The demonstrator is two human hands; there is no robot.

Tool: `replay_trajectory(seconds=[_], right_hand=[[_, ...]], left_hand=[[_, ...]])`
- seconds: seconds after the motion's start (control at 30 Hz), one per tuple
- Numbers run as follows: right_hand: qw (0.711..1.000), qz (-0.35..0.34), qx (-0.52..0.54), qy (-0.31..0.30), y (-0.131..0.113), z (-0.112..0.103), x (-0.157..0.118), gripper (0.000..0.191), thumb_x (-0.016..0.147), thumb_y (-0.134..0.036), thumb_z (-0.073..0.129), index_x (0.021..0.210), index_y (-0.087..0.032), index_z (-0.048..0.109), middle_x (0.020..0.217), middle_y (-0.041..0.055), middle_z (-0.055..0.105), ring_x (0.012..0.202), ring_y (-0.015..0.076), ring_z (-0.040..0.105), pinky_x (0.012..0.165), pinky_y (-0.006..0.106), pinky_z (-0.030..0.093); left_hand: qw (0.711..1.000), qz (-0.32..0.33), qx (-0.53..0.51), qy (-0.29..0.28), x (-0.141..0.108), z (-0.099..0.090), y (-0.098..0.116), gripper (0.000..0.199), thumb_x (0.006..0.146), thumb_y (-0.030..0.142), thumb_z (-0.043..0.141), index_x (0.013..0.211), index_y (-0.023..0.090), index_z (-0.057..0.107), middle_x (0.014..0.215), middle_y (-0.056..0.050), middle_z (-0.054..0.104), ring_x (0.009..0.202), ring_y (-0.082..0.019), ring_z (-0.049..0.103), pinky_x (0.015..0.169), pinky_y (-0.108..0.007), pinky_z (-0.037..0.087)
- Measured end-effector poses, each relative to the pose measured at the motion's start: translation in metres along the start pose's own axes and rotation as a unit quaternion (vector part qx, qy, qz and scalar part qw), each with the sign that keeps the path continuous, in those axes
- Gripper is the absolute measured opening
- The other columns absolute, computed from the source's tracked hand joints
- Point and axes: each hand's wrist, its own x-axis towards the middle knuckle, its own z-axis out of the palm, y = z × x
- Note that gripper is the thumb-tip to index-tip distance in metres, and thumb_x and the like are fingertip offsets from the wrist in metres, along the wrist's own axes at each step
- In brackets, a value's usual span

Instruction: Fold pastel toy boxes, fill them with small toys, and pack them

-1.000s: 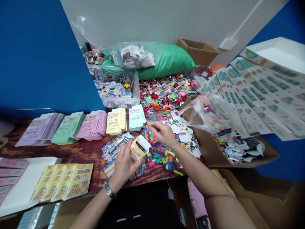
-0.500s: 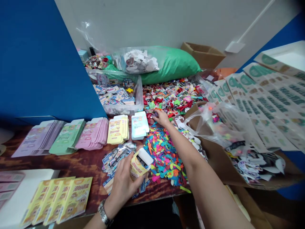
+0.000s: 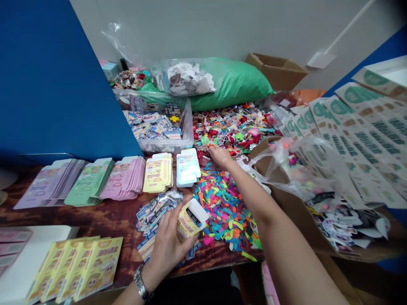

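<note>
One yellow box (image 3: pixel 188 225) in left hand (image 3: pixel 168 242); right (image 3: pixel 220 156) perhaps touching trinkets (image 3: pixel 239 136)

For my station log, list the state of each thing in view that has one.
Yellow box: tilted, flap open
Left hand: closed around the yellow box
Right hand: at the trinket pile, grip unclear
Colourful small pieces: loose, heaped
Clear bin: open, filled with cards
Back cardboard box: open
Right cardboard box: open
Green sack: bulging
Purple carton stack: fanned out
Four yellow boxes: overlapping
</note>
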Motion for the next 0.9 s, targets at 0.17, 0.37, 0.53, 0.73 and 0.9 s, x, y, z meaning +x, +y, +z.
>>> replay_trajectory(seconds=[0.17, 0.37, 0.53, 0.73, 0.9], right_hand=[[0.999, -0.033, -0.001, 0.023, 0.004, -0.044, -0.014, 0.03, 0.098, -0.03, 0.038, 0.105, -0.015, 0.063, 0.108, 0.0148, 0.063, 0.087, 0.0204, 0.06, 0.074, 0.027, 0.04], [0.991, -0.113, 0.039, 0.058, 0.005, -0.103, -0.043, 0.032, 0.097, -0.031, 0.037, 0.084, -0.017, 0.062, 0.081, 0.0055, 0.064, 0.07, 0.0152, 0.052, 0.065, 0.024, 0.032], [0.98, -0.127, 0.107, 0.107, 0.005, -0.118, -0.057, 0.03, 0.094, -0.032, 0.041, 0.079, -0.017, 0.061, 0.07, 0.0023, 0.06, 0.062, 0.0134, 0.048, 0.061, 0.024, 0.029], [0.965, -0.062, 0.16, 0.197, -0.003, -0.103, -0.054, 0.034, 0.097, -0.035, 0.036, 0.098, -0.016, 0.063, 0.085, 0.0058, 0.067, 0.075, 0.0163, 0.056, 0.069, 0.024, 0.036], [0.984, -0.007, 0.079, 0.159, 0.002, -0.093, -0.037, 0.029, 0.095, -0.029, 0.039, 0.089, -0.015, 0.064, 0.087, 0.0108, 0.067, 0.078, 0.0198, 0.057, 0.069, 0.026, 0.034]], left_hand=[[1.0, -0.015, -0.004, 0.009, 0.004, -0.005, -0.001, 0.075, 0.081, 0.04, 0.066, 0.143, 0.021, 0.03, 0.128, -0.015, 0.053, 0.118, -0.031, 0.053, 0.098, -0.047, 0.046], [0.999, -0.029, -0.029, 0.019, 0.01, -0.004, 0.002, 0.074, 0.078, 0.043, 0.069, 0.14, 0.018, 0.035, 0.126, -0.015, 0.055, 0.118, -0.031, 0.054, 0.099, -0.047, 0.046], [0.998, -0.026, -0.051, 0.013, 0.009, -0.008, 0.01, 0.075, 0.078, 0.042, 0.07, 0.14, 0.02, 0.035, 0.127, -0.012, 0.055, 0.117, -0.029, 0.054, 0.099, -0.044, 0.046], [0.998, -0.017, -0.05, 0.023, -0.001, -0.01, 0.012, 0.074, 0.078, 0.037, 0.07, 0.141, 0.021, 0.034, 0.129, -0.012, 0.054, 0.118, -0.028, 0.054, 0.1, -0.044, 0.046], [0.998, -0.014, -0.044, 0.032, -0.005, -0.011, 0.014, 0.076, 0.077, 0.038, 0.071, 0.142, 0.021, 0.034, 0.128, -0.013, 0.055, 0.118, -0.029, 0.055, 0.099, -0.044, 0.046]])
